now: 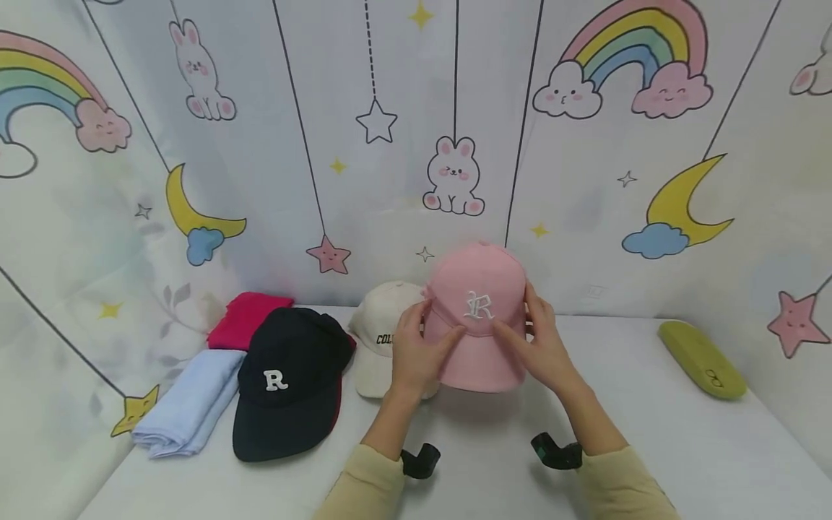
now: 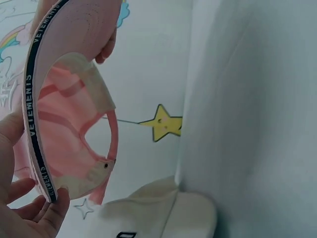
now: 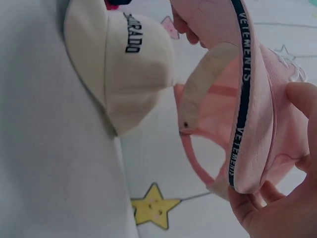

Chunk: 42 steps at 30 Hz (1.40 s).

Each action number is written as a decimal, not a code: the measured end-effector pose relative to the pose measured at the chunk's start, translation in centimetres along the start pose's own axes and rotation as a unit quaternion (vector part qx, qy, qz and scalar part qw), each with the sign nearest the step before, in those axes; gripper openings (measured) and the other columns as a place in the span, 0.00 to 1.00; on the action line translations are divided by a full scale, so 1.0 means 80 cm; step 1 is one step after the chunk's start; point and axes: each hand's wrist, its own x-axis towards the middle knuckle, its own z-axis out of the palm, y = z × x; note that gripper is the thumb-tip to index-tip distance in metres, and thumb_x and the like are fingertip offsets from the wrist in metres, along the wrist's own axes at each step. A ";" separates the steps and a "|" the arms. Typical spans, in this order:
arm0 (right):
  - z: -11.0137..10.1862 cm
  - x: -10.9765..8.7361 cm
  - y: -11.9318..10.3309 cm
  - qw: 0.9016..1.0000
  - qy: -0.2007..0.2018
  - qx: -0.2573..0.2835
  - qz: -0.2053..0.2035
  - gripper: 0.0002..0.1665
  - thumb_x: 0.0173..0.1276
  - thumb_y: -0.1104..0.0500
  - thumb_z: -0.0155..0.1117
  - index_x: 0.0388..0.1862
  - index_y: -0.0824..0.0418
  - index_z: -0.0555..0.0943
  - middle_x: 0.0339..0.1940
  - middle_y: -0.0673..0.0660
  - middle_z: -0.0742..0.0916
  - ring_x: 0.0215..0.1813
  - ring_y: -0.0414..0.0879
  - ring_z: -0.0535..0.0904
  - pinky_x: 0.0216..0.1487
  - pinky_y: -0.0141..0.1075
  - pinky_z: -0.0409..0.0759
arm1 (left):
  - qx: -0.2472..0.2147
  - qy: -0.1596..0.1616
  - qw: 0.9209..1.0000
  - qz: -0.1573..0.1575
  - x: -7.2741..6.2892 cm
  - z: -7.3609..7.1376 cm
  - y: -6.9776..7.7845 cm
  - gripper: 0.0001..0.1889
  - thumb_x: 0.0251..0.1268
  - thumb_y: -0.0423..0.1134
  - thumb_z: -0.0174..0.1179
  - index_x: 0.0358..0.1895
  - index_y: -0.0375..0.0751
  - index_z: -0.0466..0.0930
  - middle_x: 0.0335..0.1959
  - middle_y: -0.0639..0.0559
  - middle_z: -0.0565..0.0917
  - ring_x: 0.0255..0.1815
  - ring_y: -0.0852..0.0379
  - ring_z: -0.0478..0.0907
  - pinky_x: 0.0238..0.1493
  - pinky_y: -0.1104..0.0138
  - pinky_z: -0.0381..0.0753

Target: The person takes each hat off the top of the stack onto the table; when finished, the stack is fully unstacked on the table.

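A pink baseball cap with a white letter R is held up above the white table, its brim pointing down toward me. My left hand grips its left side, thumb on the front and fingers behind the edge. On the opposite side my right hand grips it the same way. In the left wrist view the pink cap's open underside shows, with dark lettered trim along the brim and an adjustable back strap. Behind my left hand stands a cream cap, partly hidden; its dark lettering shows in the right wrist view.
Left of the cream cap lies a black cap with a white R. Beyond it are a folded light blue cloth and a folded red cloth. A green glasses case lies at the right. A patterned curtain hangs behind the table.
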 end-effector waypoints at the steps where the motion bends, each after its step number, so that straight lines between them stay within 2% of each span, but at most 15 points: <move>1: -0.003 -0.001 0.004 1.000 0.005 -0.004 -0.002 0.54 0.71 0.50 0.66 0.85 0.47 0.44 0.76 0.66 0.58 0.64 0.61 0.67 0.59 0.58 0.72 | -0.005 -0.003 1.000 -0.002 -0.001 0.006 -0.002 0.38 0.54 0.53 0.76 0.66 0.39 0.76 0.55 0.48 0.79 0.52 0.53 0.76 0.51 0.56 0.80; 7: -0.017 -0.004 0.026 1.000 0.028 -0.012 0.002 0.55 0.70 0.52 0.67 0.85 0.49 0.44 0.72 0.67 0.62 0.63 0.59 0.65 0.56 0.55 0.72 | -0.029 -0.027 0.999 -0.027 -0.004 0.038 -0.010 0.38 0.53 0.51 0.76 0.67 0.38 0.76 0.56 0.44 0.80 0.54 0.50 0.78 0.54 0.55 0.80; 12: -0.021 -0.010 0.043 0.999 0.036 -0.010 0.020 0.53 0.71 0.52 0.66 0.85 0.49 0.45 0.69 0.66 0.65 0.58 0.58 0.68 0.53 0.52 0.73 | -0.040 -0.058 0.997 -0.040 -0.009 0.050 -0.013 0.35 0.56 0.46 0.74 0.66 0.35 0.76 0.54 0.43 0.82 0.54 0.48 0.79 0.53 0.56 0.82; 19: -0.017 -0.013 0.066 0.999 0.033 -0.022 0.033 0.51 0.73 0.51 0.65 0.84 0.52 0.46 0.68 0.68 0.67 0.57 0.60 0.70 0.52 0.52 0.74 | -0.042 -0.108 0.991 -0.064 -0.015 0.055 -0.024 0.34 0.60 0.45 0.72 0.67 0.34 0.74 0.58 0.42 0.80 0.56 0.47 0.79 0.54 0.57 0.82; 22: -0.016 -0.015 0.071 0.998 0.030 -0.036 0.052 0.52 0.73 0.50 0.64 0.84 0.55 0.45 0.69 0.70 0.66 0.59 0.61 0.69 0.54 0.55 0.73 | -0.030 -0.126 0.989 -0.074 -0.017 0.059 -0.028 0.34 0.61 0.45 0.71 0.67 0.32 0.74 0.61 0.40 0.79 0.60 0.45 0.77 0.59 0.55 0.79; 28: -0.016 -0.017 0.078 0.996 0.014 -0.048 0.076 0.54 0.73 0.47 0.63 0.83 0.63 0.42 0.72 0.72 0.63 0.63 0.65 0.66 0.61 0.61 0.69 | -0.010 -0.144 0.988 -0.064 -0.020 0.064 -0.037 0.34 0.62 0.45 0.70 0.66 0.28 0.73 0.63 0.35 0.77 0.65 0.42 0.73 0.66 0.51 0.72; 32: -0.014 -0.019 0.084 0.995 -0.015 -0.055 0.084 0.56 0.73 0.45 0.62 0.84 0.62 0.41 0.74 0.73 0.62 0.70 0.68 0.61 0.65 0.65 0.65 | 0.012 -0.150 0.987 -0.052 -0.020 0.062 -0.041 0.33 0.62 0.44 0.69 0.66 0.28 0.73 0.63 0.34 0.76 0.65 0.41 0.72 0.67 0.50 0.70; 35: -0.011 -0.021 0.088 0.994 -0.037 -0.058 0.090 0.58 0.71 0.44 0.64 0.84 0.61 0.39 0.74 0.73 0.61 0.73 0.68 0.56 0.67 0.68 0.61 | 0.030 -0.161 0.985 -0.056 -0.020 0.060 -0.041 0.33 0.62 0.43 0.69 0.66 0.28 0.73 0.63 0.34 0.76 0.66 0.40 0.72 0.67 0.49 0.70; 38: -0.006 -0.022 0.092 0.993 -0.049 -0.054 0.088 0.62 0.68 0.45 0.68 0.84 0.60 0.39 0.73 0.73 0.62 0.73 0.67 0.55 0.68 0.69 0.59 | 0.048 -0.171 0.981 -0.073 -0.020 0.058 -0.038 0.33 0.62 0.44 0.69 0.66 0.27 0.72 0.63 0.33 0.76 0.66 0.39 0.72 0.67 0.49 0.70; 42: 0.002 -0.020 0.095 0.996 -0.050 -0.045 0.058 0.64 0.64 0.49 0.74 0.82 0.64 0.41 0.71 0.74 0.64 0.73 0.68 0.56 0.70 0.67 0.56 | 0.072 -0.182 0.976 -0.096 -0.021 0.055 -0.033 0.36 0.61 0.43 0.69 0.67 0.25 0.70 0.66 0.32 0.74 0.68 0.37 0.70 0.68 0.48 0.69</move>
